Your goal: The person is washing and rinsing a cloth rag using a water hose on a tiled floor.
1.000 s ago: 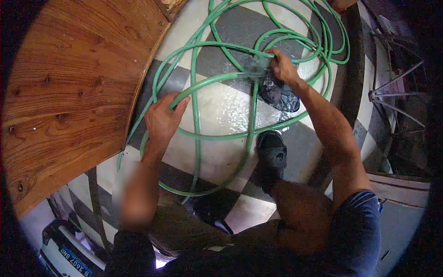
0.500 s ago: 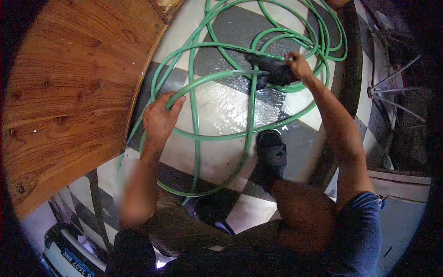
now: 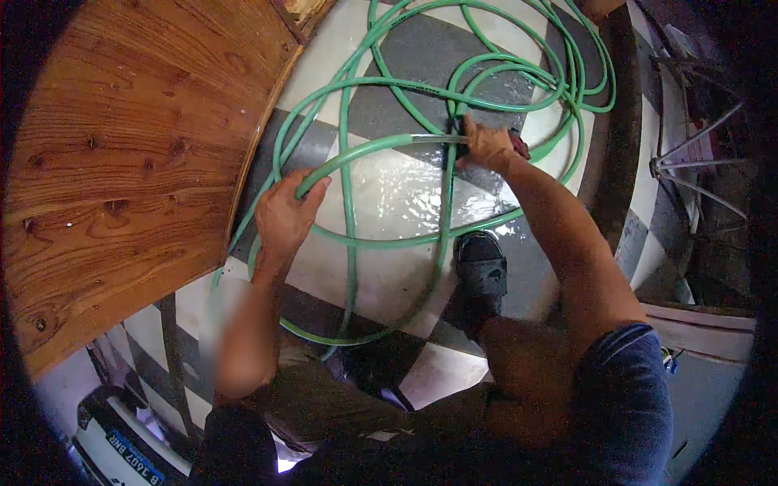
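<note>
My left hand (image 3: 288, 212) is wrapped round a green garden hose (image 3: 356, 154) near its end. A clear stream of water (image 3: 433, 138) runs from the hose mouth toward the right. My right hand (image 3: 490, 150) is closed at the end of this stream, gripping a bunched dark cloth (image 3: 519, 144) with a reddish part. The hand hides most of the cloth. Below both hands lies a wet checkered tile floor (image 3: 389, 186), shiny with running water.
Loose loops of the same hose spread over the floor around my hands. A brown wooden panel (image 3: 138, 162) stands at left. My foot in a black slipper (image 3: 480, 271) rests below the right hand. Thin metal rods (image 3: 697, 162) and a dark ledge (image 3: 608, 162) line the right side.
My right hand has come left and slightly down, closer to the hose mouth. The dark cloth, hanging spread before, is now gathered in the hand. The left hand has barely moved.
</note>
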Motion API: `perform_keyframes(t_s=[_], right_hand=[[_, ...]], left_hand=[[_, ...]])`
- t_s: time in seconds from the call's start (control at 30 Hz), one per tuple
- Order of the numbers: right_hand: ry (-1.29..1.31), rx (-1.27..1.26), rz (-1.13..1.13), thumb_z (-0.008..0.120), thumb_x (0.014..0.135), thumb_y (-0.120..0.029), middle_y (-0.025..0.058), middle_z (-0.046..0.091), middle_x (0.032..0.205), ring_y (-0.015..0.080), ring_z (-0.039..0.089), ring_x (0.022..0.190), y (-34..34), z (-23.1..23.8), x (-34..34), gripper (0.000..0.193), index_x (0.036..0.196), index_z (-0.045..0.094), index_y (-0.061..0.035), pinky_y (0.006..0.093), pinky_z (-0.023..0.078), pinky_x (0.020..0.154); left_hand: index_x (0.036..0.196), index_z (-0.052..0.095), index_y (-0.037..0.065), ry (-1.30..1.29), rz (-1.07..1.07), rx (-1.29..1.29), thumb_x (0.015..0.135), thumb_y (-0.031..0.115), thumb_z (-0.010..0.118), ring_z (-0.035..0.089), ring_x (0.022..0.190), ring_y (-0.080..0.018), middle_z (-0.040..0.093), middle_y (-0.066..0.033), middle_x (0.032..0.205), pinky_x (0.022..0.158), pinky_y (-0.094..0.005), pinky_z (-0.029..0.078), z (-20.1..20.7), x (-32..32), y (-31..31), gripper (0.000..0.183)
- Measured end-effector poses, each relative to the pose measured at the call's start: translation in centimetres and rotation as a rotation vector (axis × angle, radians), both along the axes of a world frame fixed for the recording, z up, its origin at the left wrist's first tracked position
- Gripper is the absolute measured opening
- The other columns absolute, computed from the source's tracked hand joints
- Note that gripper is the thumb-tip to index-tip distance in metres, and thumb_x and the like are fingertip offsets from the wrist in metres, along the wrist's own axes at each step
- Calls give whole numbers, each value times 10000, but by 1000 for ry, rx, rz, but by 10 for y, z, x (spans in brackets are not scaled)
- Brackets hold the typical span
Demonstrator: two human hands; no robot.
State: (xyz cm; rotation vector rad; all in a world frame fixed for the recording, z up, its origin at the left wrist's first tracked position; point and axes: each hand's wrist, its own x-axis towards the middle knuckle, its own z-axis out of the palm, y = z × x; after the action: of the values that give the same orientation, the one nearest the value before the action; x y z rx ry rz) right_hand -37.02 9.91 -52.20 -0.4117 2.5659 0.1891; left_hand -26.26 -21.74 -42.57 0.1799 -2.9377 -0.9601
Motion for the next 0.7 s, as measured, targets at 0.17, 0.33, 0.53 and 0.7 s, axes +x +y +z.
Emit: perform_keyframes(t_s=[0.17,0.33,0.53,0.7], right_hand=[[351,-117,225,522,711,-270,203,542,845,337,535,808,32,-13,-7,283,889,522,-51,462,387,695],[358,-647,-36,530,708,-153,242,524,780,423,504,733,41,-2,-31,250,904,452,-19,456,403,630],[377,-1038,-463,454,766,-206,220,537,812,409,522,766,28,44,-39,370,1108,378,-86,411,406,676],[286,-392,-150,444,759,-464,246,547,892,386,528,889,75,-43,-21,561,1194,352,-122,438,412,781]], left_hand=[[848,609,63,45,12,27,701,334,627,573,679,-302,595,-143,727,609,-363,443,3,1,-4,309],[847,606,50,85,20,-34,701,330,629,571,686,-313,594,-151,737,608,-367,443,3,-3,-1,316],[860,603,52,28,41,-44,703,333,626,575,682,-318,596,-159,745,606,-375,445,-4,-4,1,323],[864,604,59,90,-26,-60,700,330,631,577,677,-314,595,-157,728,604,-372,446,-4,-6,4,317]])
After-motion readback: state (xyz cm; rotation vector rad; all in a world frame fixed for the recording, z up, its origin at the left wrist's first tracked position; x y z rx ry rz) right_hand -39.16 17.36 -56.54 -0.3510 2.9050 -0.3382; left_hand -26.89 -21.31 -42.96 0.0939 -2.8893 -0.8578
